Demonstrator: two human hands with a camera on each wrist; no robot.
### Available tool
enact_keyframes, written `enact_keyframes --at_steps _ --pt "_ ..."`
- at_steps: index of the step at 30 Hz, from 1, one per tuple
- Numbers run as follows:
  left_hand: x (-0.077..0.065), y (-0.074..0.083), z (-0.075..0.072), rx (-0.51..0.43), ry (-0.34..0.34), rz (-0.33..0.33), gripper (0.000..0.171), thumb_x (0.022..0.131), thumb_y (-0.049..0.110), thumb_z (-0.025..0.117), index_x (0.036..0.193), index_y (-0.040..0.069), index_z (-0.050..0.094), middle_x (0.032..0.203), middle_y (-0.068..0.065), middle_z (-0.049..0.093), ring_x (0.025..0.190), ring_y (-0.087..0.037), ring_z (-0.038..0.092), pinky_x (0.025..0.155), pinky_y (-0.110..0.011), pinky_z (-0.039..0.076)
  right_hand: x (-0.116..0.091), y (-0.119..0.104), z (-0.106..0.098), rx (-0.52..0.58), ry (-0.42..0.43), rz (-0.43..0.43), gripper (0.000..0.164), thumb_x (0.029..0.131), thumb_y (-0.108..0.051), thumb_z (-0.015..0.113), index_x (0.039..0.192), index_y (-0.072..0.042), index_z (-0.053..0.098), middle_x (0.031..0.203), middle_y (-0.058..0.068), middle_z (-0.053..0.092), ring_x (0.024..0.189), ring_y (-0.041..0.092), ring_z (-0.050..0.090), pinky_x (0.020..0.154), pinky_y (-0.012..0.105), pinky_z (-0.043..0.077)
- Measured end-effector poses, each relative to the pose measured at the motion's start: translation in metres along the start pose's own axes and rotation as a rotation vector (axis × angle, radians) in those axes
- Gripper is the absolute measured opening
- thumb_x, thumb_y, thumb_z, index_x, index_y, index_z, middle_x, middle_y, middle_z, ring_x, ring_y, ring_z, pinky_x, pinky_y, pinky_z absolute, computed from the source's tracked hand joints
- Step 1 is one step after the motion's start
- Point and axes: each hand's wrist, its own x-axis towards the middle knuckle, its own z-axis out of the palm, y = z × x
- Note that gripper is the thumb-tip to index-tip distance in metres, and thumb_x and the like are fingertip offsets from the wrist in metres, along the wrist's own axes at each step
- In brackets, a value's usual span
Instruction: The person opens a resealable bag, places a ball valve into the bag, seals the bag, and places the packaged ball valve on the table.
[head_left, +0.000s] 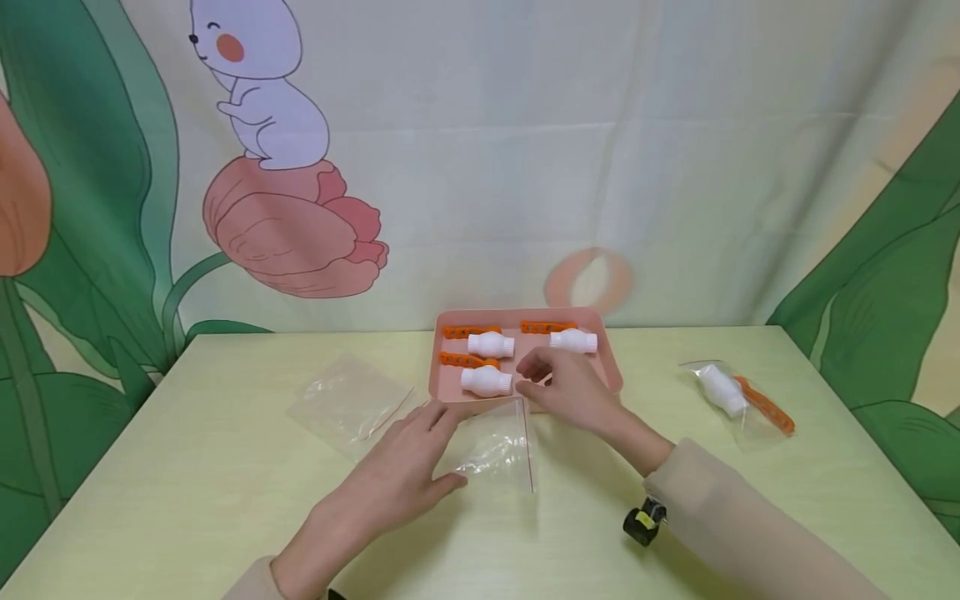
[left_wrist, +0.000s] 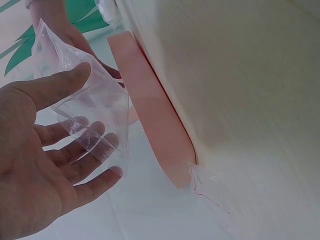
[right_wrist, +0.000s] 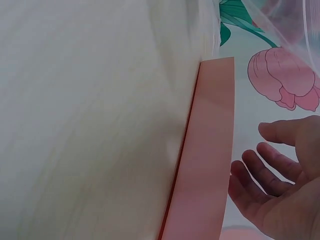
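Note:
My left hand (head_left: 405,467) holds a clear zip bag (head_left: 491,442) off the table, thumb on one side and fingers behind it. The bag (left_wrist: 92,107) shows a red seal line along its right edge in the head view. Over the front right of a pink tray (head_left: 618,379), my right hand (head_left: 570,392) has loosely bent fingers with nothing between them. In the tray lie three white bulging plastic pieces with ribbed ends, one at the front (head_left: 486,381). Beside them are orange strips with holes, such as the front-left strip (head_left: 465,360). My right hand partly covers the tray.
Another clear zip bag (head_left: 348,404) lies flat on the table left of the tray. To the right is a bag (head_left: 738,404) containing a white piece and an orange strip. A printed curtain (head_left: 465,167) hangs behind the table's back edge.

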Motion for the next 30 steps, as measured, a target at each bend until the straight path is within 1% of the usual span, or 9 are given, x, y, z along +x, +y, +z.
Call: enact_keyframes --at_steps 7,11,15,17,20,23,26,30 --pt "-0.001 0.001 0.000 -0.008 -0.006 -0.002 0.077 0.078 0.017 0.092 0.144 0.014 0.052 0.129 -0.004 0.058 0.109 -0.026 0.061 0.094 -0.042 0.052 0.016 -0.002 0.006 -0.023 -0.094 0.040 0.021 0.092 -0.013 0.076 0.108 0.000 0.070 0.100 0.008 0.069 0.091 0.020 0.062 0.084 0.036 0.053" --pt "-0.002 0.001 0.000 -0.012 -0.007 0.003 0.079 0.078 0.016 0.092 0.146 0.015 0.051 0.127 -0.004 0.057 0.108 -0.025 0.060 0.094 -0.042 0.051 0.021 -0.003 0.010 -0.045 -0.138 0.054 0.025 0.093 -0.013 0.076 0.113 0.000 0.069 0.106 0.009 0.068 0.098 0.024 0.062 0.088 0.038 0.052" --pt "-0.002 0.001 0.000 -0.016 0.000 0.022 0.081 0.078 0.015 0.092 0.147 0.017 0.050 0.127 -0.003 0.057 0.110 -0.024 0.060 0.095 -0.041 0.051 0.025 -0.004 0.013 -0.059 -0.157 0.048 0.028 0.092 -0.013 0.076 0.115 0.002 0.069 0.109 0.010 0.068 0.103 0.030 0.064 0.092 0.040 0.052" --pt "-0.002 0.000 0.001 -0.014 0.002 0.027 0.082 0.077 0.015 0.092 0.148 0.017 0.049 0.128 -0.002 0.056 0.111 -0.024 0.059 0.096 -0.040 0.051 0.027 -0.004 0.014 -0.066 -0.168 0.038 0.028 0.093 -0.012 0.075 0.115 0.003 0.068 0.108 0.011 0.068 0.102 0.030 0.063 0.091 0.040 0.052" --pt "-0.002 0.000 0.002 -0.010 0.002 0.028 0.081 0.077 0.016 0.092 0.147 0.017 0.050 0.128 -0.002 0.057 0.110 -0.024 0.060 0.096 -0.040 0.050 0.030 -0.005 0.015 -0.063 -0.178 0.046 0.026 0.094 -0.010 0.073 0.115 0.004 0.068 0.109 0.013 0.068 0.103 0.031 0.063 0.093 0.040 0.052" --pt "-0.003 0.000 0.002 -0.007 -0.001 0.027 0.079 0.078 0.016 0.092 0.145 0.014 0.051 0.127 -0.003 0.057 0.108 -0.024 0.060 0.095 -0.040 0.051 0.031 -0.006 0.016 -0.071 -0.182 0.056 0.025 0.094 -0.009 0.072 0.114 0.004 0.067 0.107 0.013 0.067 0.101 0.030 0.062 0.092 0.041 0.051" --pt "-0.004 -0.001 0.002 -0.008 -0.002 0.027 0.078 0.078 0.016 0.092 0.145 0.013 0.051 0.126 -0.003 0.057 0.107 -0.024 0.060 0.094 -0.041 0.051 0.033 -0.006 0.017 -0.071 -0.193 0.085 0.023 0.094 -0.009 0.072 0.113 0.003 0.066 0.106 0.012 0.067 0.097 0.028 0.061 0.090 0.040 0.051" --pt "-0.004 -0.001 0.001 -0.004 -0.002 0.026 0.079 0.077 0.015 0.092 0.144 0.012 0.051 0.126 -0.004 0.057 0.107 -0.024 0.060 0.095 -0.041 0.051 0.035 -0.006 0.018 -0.035 -0.198 0.158 0.023 0.094 -0.012 0.074 0.111 0.000 0.065 0.102 0.007 0.067 0.093 0.023 0.059 0.087 0.037 0.051"
